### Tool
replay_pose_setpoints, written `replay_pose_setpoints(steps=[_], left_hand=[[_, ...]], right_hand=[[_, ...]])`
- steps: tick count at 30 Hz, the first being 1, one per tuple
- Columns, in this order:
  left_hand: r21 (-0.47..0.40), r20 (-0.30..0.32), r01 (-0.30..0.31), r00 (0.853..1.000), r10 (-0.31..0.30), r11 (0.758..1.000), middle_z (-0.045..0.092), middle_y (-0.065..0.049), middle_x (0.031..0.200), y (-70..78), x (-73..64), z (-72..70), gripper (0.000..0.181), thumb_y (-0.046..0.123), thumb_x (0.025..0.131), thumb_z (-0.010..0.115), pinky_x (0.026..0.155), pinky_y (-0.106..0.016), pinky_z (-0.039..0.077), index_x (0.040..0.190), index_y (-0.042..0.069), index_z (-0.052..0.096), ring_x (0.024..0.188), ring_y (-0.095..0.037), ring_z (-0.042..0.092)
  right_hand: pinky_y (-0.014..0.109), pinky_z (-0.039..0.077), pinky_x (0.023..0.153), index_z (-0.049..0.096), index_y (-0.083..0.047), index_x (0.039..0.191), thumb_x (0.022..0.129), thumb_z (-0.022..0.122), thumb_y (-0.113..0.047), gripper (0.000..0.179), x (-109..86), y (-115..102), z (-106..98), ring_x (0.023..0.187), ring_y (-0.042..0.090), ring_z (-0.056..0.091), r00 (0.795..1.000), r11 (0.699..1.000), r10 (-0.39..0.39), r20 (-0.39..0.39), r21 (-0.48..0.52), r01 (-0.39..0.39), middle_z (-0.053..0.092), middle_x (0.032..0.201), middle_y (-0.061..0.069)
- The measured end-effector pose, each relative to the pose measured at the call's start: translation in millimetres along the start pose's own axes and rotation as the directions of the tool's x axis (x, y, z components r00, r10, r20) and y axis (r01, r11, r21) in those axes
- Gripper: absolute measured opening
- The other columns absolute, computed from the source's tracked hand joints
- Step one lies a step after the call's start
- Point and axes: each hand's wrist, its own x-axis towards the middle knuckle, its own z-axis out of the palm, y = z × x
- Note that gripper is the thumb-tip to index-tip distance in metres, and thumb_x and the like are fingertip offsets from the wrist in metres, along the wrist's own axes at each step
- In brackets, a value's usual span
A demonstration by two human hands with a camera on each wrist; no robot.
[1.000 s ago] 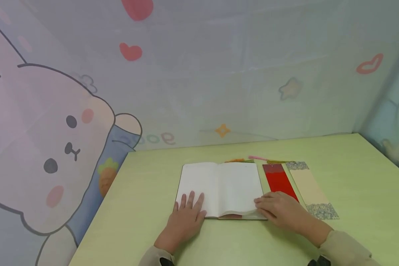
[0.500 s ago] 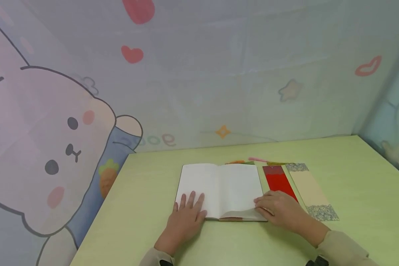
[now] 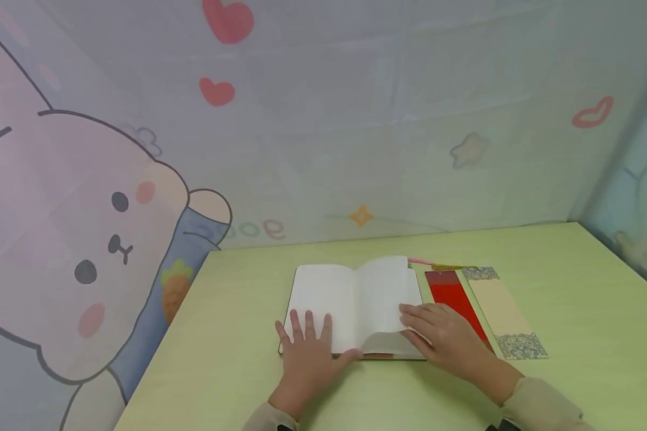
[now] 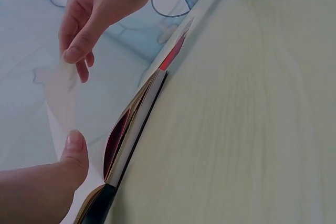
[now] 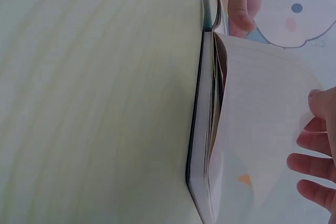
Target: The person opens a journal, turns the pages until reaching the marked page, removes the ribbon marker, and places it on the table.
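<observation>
An open notebook (image 3: 323,287) with blank white pages lies on the table. My left hand (image 3: 307,365) rests spread on the lower left page, its thumb reaching to the centre fold. With my right hand (image 3: 447,335) I pinch the outer edge of a right-hand page (image 3: 383,293), which is lifted and curves up from the spine. In the left wrist view the page (image 4: 60,95) hangs from the thumb and fingers of my right hand (image 4: 100,19). Below it, a dark red sheet (image 4: 116,140) shows between the leaves; most of it is hidden.
Right of the notebook lie a red bookmark (image 3: 455,296), partly under my right hand, and a cream bookmark (image 3: 504,311) with floral ends. A pink tassel (image 3: 420,261) and an olive tassel (image 3: 447,267) lie behind. A printed cloth (image 3: 323,120) stands behind the table.
The right-hand page has risen off the book as my right hand moved left with it. My left hand has shifted slightly right, its fingers and thumb spread wider.
</observation>
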Motion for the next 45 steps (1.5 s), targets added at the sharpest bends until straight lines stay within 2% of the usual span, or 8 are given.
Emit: replay_pose_setpoints(steps=[6, 11, 21, 26, 33, 37, 42, 45], left_hand=[[0.012, -0.042, -0.014, 0.999, 0.014, 1.0, 0.031, -0.023, 0.145, 3.7, 2.1, -1.2, 0.1, 0.084, 0.075, 0.018, 0.1, -0.068, 0.004, 0.14, 0.012, 0.043, 0.133, -0.048, 0.019], [-0.027, -0.063, -0.053, 0.997, 0.051, 0.998, 0.03, -0.021, 0.146, 7.9, 4.2, -3.5, 0.101, 0.083, 0.077, 0.021, 0.101, -0.067, 0.004, 0.14, 0.007, 0.041, 0.134, -0.046, 0.019], [-0.084, -0.143, -0.128, 0.983, 0.116, 0.988, 0.024, -0.023, 0.148, 13.5, 5.5, -8.5, 0.097, 0.075, 0.081, 0.036, 0.101, -0.065, 0.012, 0.143, 0.001, 0.032, 0.135, -0.043, 0.02], [-0.099, -0.227, -0.173, 0.963, 0.147, 0.98, 0.013, -0.027, 0.15, 10.9, 5.1, -8.4, 0.093, 0.065, 0.085, 0.047, 0.102, -0.064, 0.016, 0.145, -0.001, 0.022, 0.136, -0.043, 0.017], [-0.112, -0.358, -0.226, 0.918, 0.173, 0.968, 0.008, -0.031, 0.149, 7.5, 6.4, -8.9, 0.094, 0.048, 0.083, 0.062, 0.096, -0.068, 0.023, 0.146, -0.002, 0.013, 0.136, -0.045, 0.013], [-0.144, -0.41, -0.227, 0.899, 0.151, 0.963, 0.003, -0.034, 0.147, 6.7, 6.3, -8.5, 0.105, 0.039, 0.078, 0.071, 0.094, -0.069, 0.024, 0.145, -0.006, 0.004, 0.133, -0.05, 0.013], [-0.23, -0.463, -0.148, 0.886, 0.025, 0.962, -0.019, -0.03, 0.146, 7.5, 5.8, -6.4, 0.129, 0.032, 0.064, 0.084, 0.095, -0.07, 0.019, 0.143, -0.007, -0.011, 0.135, -0.048, -0.003], [-0.201, -0.487, -0.086, 0.873, -0.023, 0.976, -0.032, -0.028, 0.142, 7.5, 4.7, -7.9, 0.139, 0.033, 0.056, 0.088, 0.095, -0.07, 0.017, 0.142, -0.006, -0.014, 0.134, -0.045, -0.015]], right_hand=[[0.04, 0.05, 0.076, 0.069, -0.005, 0.104, 0.097, 0.047, -0.036, 0.039, 3.7, -3, 2, 0.093, 0.023, 0.063, 1.0, 1.0, 0.005, -0.017, -0.003, -0.005, 0.064, 0.114, 0.011], [0.041, 0.05, 0.079, 0.068, -0.005, 0.11, 0.097, 0.047, -0.038, 0.041, 7.0, -5, 5, 0.099, 0.025, 0.061, 1.0, 1.0, 0.019, -0.014, -0.015, -0.019, 0.061, 0.12, 0.012], [0.043, 0.044, 0.089, 0.06, -0.008, 0.124, 0.096, 0.047, -0.039, 0.044, 8.3, -7, 9, 0.112, 0.026, 0.053, 0.998, 0.999, 0.033, 0.056, -0.027, -0.031, 0.054, 0.131, 0.012], [0.046, 0.04, 0.095, 0.05, -0.01, 0.135, 0.096, 0.044, -0.044, 0.052, 5.4, -6, 7, 0.122, 0.027, 0.046, 0.989, 0.997, 0.065, 0.132, -0.048, -0.059, 0.046, 0.139, 0.011], [0.051, 0.037, 0.097, 0.035, -0.01, 0.144, 0.092, 0.052, -0.044, 0.064, 0.6, -4, 6, 0.127, 0.029, 0.041, 0.975, 0.991, 0.124, 0.184, -0.064, -0.114, 0.039, 0.143, 0.013], [0.051, 0.036, 0.097, 0.033, -0.01, 0.145, 0.087, 0.063, -0.037, 0.071, -1.8, -3, 5, 0.126, 0.029, 0.042, 0.965, 0.986, 0.159, 0.209, -0.073, -0.147, 0.04, 0.143, 0.013], [0.051, 0.036, 0.098, 0.034, -0.008, 0.144, 0.08, 0.071, -0.03, 0.076, -4.1, -3, 3, 0.125, 0.03, 0.043, 0.94, 0.976, 0.214, 0.267, -0.094, -0.196, 0.042, 0.141, 0.014], [0.051, 0.037, 0.096, 0.037, -0.006, 0.142, 0.08, 0.072, -0.03, 0.075, -5.7, -2, 3, 0.122, 0.031, 0.046, 0.923, 0.97, 0.239, 0.302, -0.112, -0.214, 0.045, 0.139, 0.013]])
